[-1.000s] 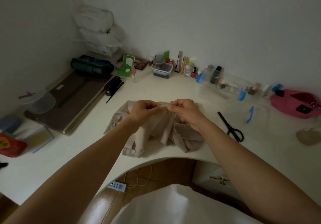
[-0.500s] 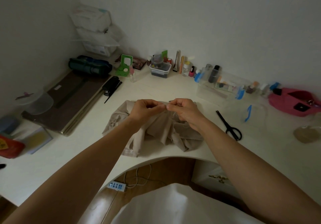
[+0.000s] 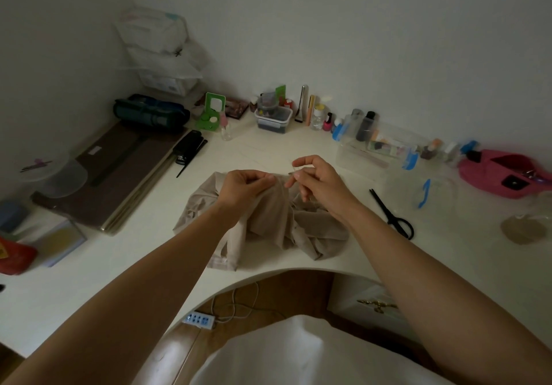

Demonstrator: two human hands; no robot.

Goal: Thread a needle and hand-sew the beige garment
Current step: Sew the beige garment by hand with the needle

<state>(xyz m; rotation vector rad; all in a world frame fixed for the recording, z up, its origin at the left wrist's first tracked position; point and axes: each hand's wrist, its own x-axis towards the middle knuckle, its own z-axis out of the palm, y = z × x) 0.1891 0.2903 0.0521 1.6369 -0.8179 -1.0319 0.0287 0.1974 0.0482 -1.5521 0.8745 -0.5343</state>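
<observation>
Beige garment (image 3: pixel 268 220): crumpled heap on the tabletop (image 3: pixel 448 253), at the curved front edge, with one fold lifted. Left hand (image 3: pixel 243 186): thumb and curled fingers pinch that raised fold. Right hand (image 3: pixel 316 180): just beside the left, above the garment. Its thumb and forefinger press together on a thin needle (image 3: pixel 293 172), barely visible; the other fingers are loosely curled and apart. Thread: too fine to tell. Black scissors (image 3: pixel 391 214): flat, blades together, right of the garment and apart from it. Clear box (image 3: pixel 376 148): near the back edge, right side. Black stapler (image 3: pixel 188 147): left of the garment, towards the back. Pink case (image 3: pixel 507 172): far right.
</observation>
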